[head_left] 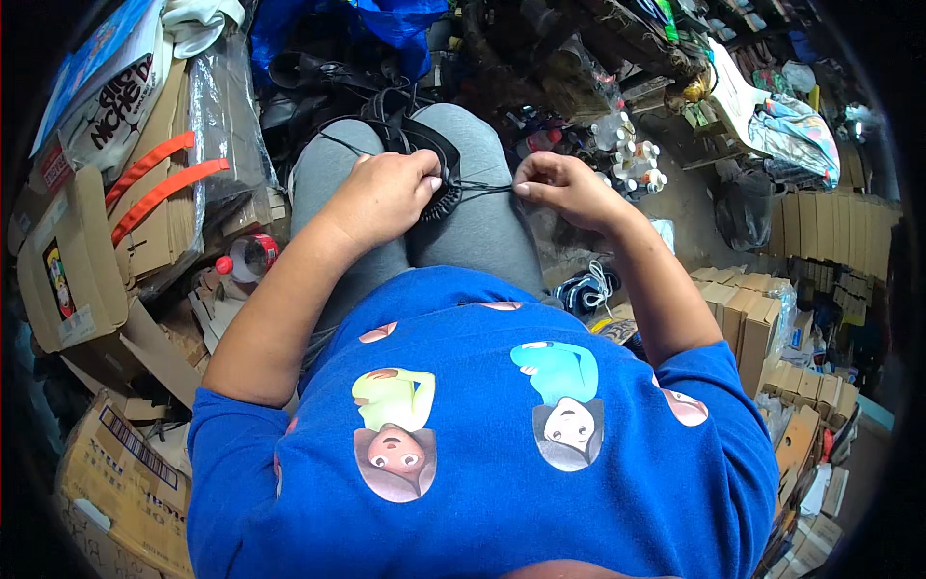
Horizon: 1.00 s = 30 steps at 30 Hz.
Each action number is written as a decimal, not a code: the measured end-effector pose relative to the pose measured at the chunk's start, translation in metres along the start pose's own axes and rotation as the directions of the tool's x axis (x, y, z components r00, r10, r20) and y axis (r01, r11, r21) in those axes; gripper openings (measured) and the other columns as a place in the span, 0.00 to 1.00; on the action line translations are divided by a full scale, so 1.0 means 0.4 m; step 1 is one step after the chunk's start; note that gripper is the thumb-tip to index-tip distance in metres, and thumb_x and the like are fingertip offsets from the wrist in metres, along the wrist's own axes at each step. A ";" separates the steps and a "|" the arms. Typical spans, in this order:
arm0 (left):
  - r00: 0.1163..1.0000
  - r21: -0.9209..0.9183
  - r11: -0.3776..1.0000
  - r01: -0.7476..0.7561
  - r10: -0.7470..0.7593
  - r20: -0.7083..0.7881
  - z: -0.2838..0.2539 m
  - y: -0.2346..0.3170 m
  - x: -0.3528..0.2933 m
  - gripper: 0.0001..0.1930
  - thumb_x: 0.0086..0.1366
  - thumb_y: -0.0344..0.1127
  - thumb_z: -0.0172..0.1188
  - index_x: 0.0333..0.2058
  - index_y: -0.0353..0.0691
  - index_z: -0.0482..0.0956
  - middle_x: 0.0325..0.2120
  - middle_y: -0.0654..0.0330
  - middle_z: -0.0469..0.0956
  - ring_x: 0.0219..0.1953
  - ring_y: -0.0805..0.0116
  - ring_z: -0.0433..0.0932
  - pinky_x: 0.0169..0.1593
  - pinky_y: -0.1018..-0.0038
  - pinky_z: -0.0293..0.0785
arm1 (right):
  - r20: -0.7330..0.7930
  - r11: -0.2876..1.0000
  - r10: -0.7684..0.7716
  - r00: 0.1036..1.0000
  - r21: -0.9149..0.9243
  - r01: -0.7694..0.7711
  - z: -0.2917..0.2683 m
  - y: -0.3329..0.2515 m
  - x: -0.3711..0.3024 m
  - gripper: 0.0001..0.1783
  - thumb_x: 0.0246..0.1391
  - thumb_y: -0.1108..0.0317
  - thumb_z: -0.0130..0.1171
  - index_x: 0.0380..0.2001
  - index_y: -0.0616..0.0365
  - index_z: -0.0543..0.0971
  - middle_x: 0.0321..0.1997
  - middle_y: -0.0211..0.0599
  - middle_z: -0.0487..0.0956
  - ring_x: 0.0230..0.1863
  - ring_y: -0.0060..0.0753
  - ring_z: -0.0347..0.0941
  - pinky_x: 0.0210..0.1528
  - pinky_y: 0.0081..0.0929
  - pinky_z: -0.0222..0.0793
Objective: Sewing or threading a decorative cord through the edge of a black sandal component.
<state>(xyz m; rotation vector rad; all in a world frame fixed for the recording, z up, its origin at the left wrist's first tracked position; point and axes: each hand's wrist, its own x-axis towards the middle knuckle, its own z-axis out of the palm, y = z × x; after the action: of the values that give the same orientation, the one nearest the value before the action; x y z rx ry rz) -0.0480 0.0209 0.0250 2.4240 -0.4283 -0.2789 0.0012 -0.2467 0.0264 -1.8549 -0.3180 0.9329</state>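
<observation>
Across my grey-clad thighs lies a black item (442, 205) with a rounded, ridged edge; its exact kind is hard to make out. Thin black cords (487, 187) stretch from it toward the right. My left hand (391, 193) is closed over the item's near left side, thumb against it, and covers part of it. With thumb and forefinger pinched, my right hand (569, 190) grips the far end of the cords, which run taut between both hands. More black cords and dark pieces (386, 108) lie tangled beyond my knees.
Flattened cardboard boxes (72, 265) and a red-capped bottle (253, 256) crowd my left. Right of me are a dark shoe with white laces (586, 288), several small bottles (637, 159) and stacked cardboard (748, 314). A blue bag (400, 29) lies ahead.
</observation>
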 end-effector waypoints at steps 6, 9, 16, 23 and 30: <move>0.984 -0.100 0.981 0.164 -0.156 0.089 -0.003 0.033 0.027 0.16 0.61 0.50 0.53 0.29 0.42 0.79 0.22 0.53 0.79 0.31 0.52 0.79 0.41 0.60 0.72 | -0.239 0.983 -0.166 0.957 -0.120 0.140 0.060 0.008 -0.016 0.10 0.50 0.70 0.64 0.36 0.59 0.78 0.34 0.23 0.71 0.37 0.14 0.67 0.39 0.16 0.65; 0.988 -0.086 0.985 0.152 -0.152 0.004 0.008 0.047 0.032 0.19 0.57 0.51 0.60 0.24 0.38 0.76 0.17 0.53 0.75 0.22 0.58 0.75 0.29 0.67 0.69 | -0.250 0.948 -0.212 0.945 -0.289 0.136 0.070 0.008 -0.018 0.08 0.48 0.70 0.65 0.31 0.59 0.78 0.35 0.24 0.70 0.35 0.15 0.66 0.38 0.16 0.63; 0.989 0.072 0.988 0.140 -0.135 -0.064 0.022 0.057 0.034 0.21 0.52 0.55 0.61 0.21 0.40 0.77 0.17 0.56 0.76 0.24 0.58 0.77 0.35 0.65 0.71 | -0.084 0.968 -0.090 0.992 0.227 0.107 0.020 -0.033 -0.043 0.07 0.53 0.68 0.60 0.29 0.58 0.73 0.31 0.23 0.72 0.34 0.14 0.65 0.38 0.17 0.62; 0.977 -0.048 0.976 0.213 -0.214 -0.026 0.027 0.038 0.042 0.20 0.59 0.51 0.55 0.24 0.37 0.76 0.20 0.51 0.77 0.28 0.51 0.77 0.37 0.62 0.70 | -0.233 0.613 -0.569 0.789 -0.759 0.218 -0.004 -0.098 0.049 0.09 0.51 0.63 0.60 0.34 0.55 0.78 0.38 0.36 0.76 0.41 0.38 0.73 0.41 0.34 0.67; 0.999 -0.017 0.998 -0.054 0.054 -0.002 0.017 -0.017 0.003 0.07 0.62 0.37 0.51 0.36 0.43 0.75 0.28 0.49 0.79 0.36 0.50 0.78 0.42 0.53 0.69 | 0.288 0.005 -0.411 0.865 -0.948 0.318 0.085 -0.168 0.051 0.02 0.48 0.66 0.54 0.26 0.50 0.74 0.26 0.29 0.75 0.36 0.33 0.73 0.46 0.33 0.60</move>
<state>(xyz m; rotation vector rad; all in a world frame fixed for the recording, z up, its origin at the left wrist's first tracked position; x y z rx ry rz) -0.0474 0.0214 0.0154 2.3915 -0.4878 -0.2557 0.0024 -0.1806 0.0681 -2.7499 -1.7023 0.1007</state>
